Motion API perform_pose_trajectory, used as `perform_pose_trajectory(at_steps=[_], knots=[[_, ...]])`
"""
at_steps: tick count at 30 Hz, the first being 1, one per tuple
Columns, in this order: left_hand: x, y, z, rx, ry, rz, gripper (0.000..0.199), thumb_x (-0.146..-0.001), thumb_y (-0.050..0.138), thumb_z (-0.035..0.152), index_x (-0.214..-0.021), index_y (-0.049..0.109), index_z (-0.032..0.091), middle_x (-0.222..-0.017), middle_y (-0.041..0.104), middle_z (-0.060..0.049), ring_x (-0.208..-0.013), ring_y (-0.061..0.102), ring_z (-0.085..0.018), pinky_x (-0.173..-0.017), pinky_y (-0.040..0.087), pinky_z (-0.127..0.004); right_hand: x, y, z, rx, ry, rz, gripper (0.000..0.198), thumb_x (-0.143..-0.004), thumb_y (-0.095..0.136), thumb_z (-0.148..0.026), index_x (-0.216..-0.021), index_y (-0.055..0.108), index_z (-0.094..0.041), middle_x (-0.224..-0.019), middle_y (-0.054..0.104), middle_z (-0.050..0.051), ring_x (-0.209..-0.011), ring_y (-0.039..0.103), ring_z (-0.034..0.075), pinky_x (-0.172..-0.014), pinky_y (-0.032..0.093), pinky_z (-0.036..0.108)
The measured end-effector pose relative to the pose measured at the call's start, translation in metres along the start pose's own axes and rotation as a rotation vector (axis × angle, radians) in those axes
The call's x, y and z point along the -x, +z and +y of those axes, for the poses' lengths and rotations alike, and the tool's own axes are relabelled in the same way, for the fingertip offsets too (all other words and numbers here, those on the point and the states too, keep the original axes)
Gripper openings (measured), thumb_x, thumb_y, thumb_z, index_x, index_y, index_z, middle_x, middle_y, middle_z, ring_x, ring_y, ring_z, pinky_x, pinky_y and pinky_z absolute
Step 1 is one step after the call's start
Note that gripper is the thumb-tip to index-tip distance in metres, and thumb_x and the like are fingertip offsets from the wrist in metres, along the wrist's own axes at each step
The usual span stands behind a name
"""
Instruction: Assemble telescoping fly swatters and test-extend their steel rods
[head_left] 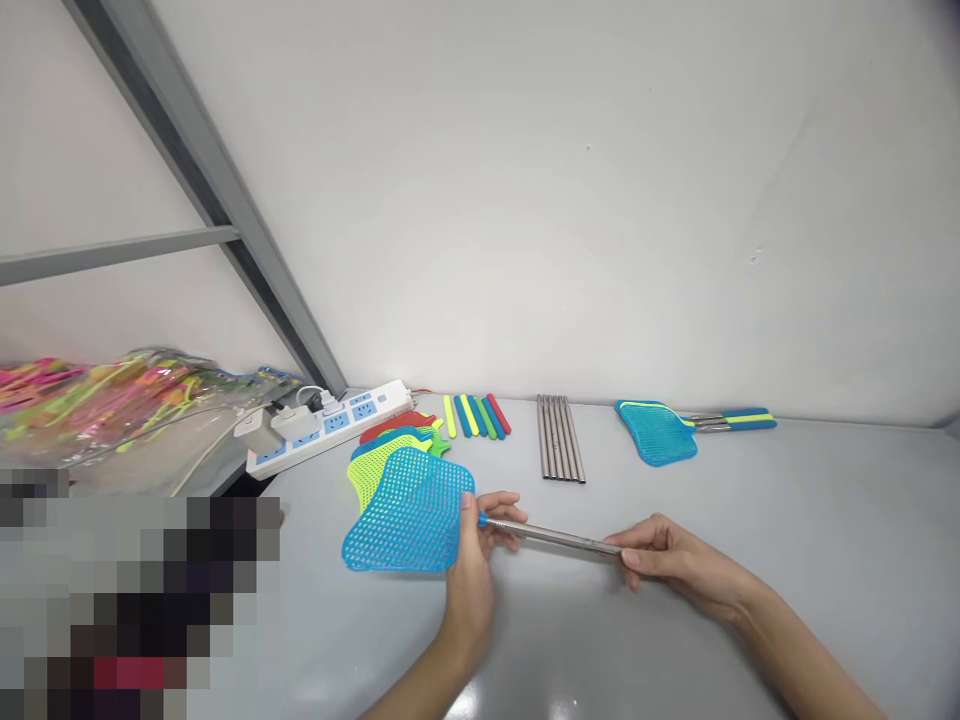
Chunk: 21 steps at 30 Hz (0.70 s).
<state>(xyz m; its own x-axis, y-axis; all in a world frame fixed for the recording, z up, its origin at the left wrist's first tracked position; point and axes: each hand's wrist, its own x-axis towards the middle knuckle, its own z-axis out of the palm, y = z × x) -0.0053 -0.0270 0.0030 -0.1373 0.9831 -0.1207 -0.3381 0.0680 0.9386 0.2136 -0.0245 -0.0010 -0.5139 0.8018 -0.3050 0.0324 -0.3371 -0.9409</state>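
Observation:
My left hand grips a blue fly swatter head near its neck, thumb on the mesh. A metal tube meets that neck and runs to the right. Its far end is pinched between the thumb and fingers of my right hand. Behind the blue head lie more swatter heads, a yellow one and a red one among them. Several coloured handle grips lie in a row beyond. Right of them is a row of bare metal tubes.
Blue and yellow fly swatters with handles lie stacked at the back right. A white power strip with plugs sits at the left back edge. Bagged colourful items are at far left, by a grey metal frame. A white wall stands behind the table.

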Motion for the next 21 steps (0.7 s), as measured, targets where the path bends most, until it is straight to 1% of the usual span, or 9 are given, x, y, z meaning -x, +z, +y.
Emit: perform_pose_trajectory(at_steps=[3,5,8,10,13,15,18,20,21], knots=[[0.001,0.001,-0.004,0.022,-0.006,0.019,0.041,-0.081,0.032,0.044,-0.081,0.058,0.013,-0.074,0.063,-0.008,-0.071,0.057,-0.018,-0.065,0.041,-0.029,-0.001,0.003,0.001,0.0,-0.039,-0.048,0.03,-0.071,0.058,-0.033,-0.051,0.06,-0.011,-0.052,0.049,0.0,-0.057,0.04,0.012,-0.065,0.03,0.027],[0.002,0.003,-0.006,0.045,-0.038,-0.004,0.041,-0.081,0.032,0.044,-0.081,0.058,0.012,-0.074,0.064,-0.009,-0.074,0.058,-0.02,-0.069,0.041,-0.032,-0.002,0.004,0.003,-0.02,-0.051,-0.058,0.033,-0.071,0.057,-0.035,-0.048,0.057,-0.012,-0.049,0.044,-0.001,-0.053,0.037,0.011,-0.06,0.028,0.027],[0.004,0.003,-0.006,0.086,-0.071,-0.041,0.041,-0.081,0.032,0.043,-0.081,0.058,0.011,-0.075,0.065,-0.011,-0.075,0.058,-0.02,-0.069,0.041,-0.032,-0.003,0.003,0.005,-0.057,-0.041,-0.052,0.03,-0.07,0.058,-0.037,-0.054,0.061,-0.012,-0.045,0.039,-0.003,-0.048,0.031,0.01,-0.054,0.025,0.026],[0.005,0.003,-0.004,0.089,-0.054,-0.048,0.04,-0.082,0.032,0.041,-0.08,0.058,0.011,-0.075,0.065,-0.011,-0.067,0.057,-0.018,-0.062,0.041,-0.029,-0.003,0.002,0.006,-0.082,-0.028,-0.045,0.027,-0.07,0.058,-0.037,-0.062,0.064,-0.011,-0.044,0.036,-0.003,-0.047,0.029,0.009,-0.052,0.024,0.026],[0.006,0.004,0.0,0.102,-0.045,-0.071,0.042,-0.082,0.03,0.04,-0.08,0.058,0.009,-0.073,0.064,-0.011,-0.052,0.051,-0.012,-0.051,0.038,-0.026,-0.005,0.002,0.006,-0.135,-0.039,-0.009,0.027,-0.072,0.056,-0.036,-0.073,0.065,-0.011,-0.043,0.032,-0.005,-0.046,0.026,0.009,-0.05,0.023,0.025],[0.007,0.005,0.003,0.142,-0.077,-0.107,0.045,-0.083,0.027,0.04,-0.079,0.059,0.009,-0.075,0.064,-0.012,-0.053,0.052,-0.013,-0.05,0.038,-0.026,-0.006,0.005,0.004,-0.181,-0.066,0.022,0.027,-0.075,0.054,-0.035,-0.077,0.065,-0.011,-0.041,0.03,-0.006,-0.045,0.025,0.009,-0.049,0.024,0.024],[0.008,0.006,0.007,0.189,-0.105,-0.112,0.041,-0.082,0.031,0.038,-0.08,0.059,0.009,-0.078,0.063,-0.013,-0.061,0.057,-0.018,-0.048,0.039,-0.026,-0.01,0.011,-0.002,-0.327,-0.092,0.043,0.035,-0.079,0.046,-0.04,-0.075,0.064,-0.012,-0.042,0.034,-0.004,-0.045,0.032,0.009,-0.052,0.03,0.025],[0.007,0.004,0.011,0.231,-0.074,-0.07,0.037,-0.081,0.033,0.037,-0.08,0.059,0.01,-0.077,0.064,-0.013,-0.062,0.059,-0.02,-0.045,0.039,-0.026,-0.018,0.015,-0.01,-0.457,-0.053,0.046,0.044,-0.079,0.038,-0.048,-0.079,0.064,-0.014,-0.052,0.043,0.0,-0.05,0.041,0.011,-0.056,0.035,0.027],[0.006,0.002,0.013,0.259,-0.045,-0.045,0.038,-0.081,0.033,0.037,-0.079,0.06,0.01,-0.076,0.064,-0.013,-0.061,0.06,-0.021,-0.043,0.039,-0.026,-0.023,0.017,-0.016,-0.494,-0.018,0.04,0.046,-0.079,0.036,-0.051,-0.087,0.064,-0.015,-0.06,0.049,0.002,-0.054,0.046,0.012,-0.057,0.037,0.027]])
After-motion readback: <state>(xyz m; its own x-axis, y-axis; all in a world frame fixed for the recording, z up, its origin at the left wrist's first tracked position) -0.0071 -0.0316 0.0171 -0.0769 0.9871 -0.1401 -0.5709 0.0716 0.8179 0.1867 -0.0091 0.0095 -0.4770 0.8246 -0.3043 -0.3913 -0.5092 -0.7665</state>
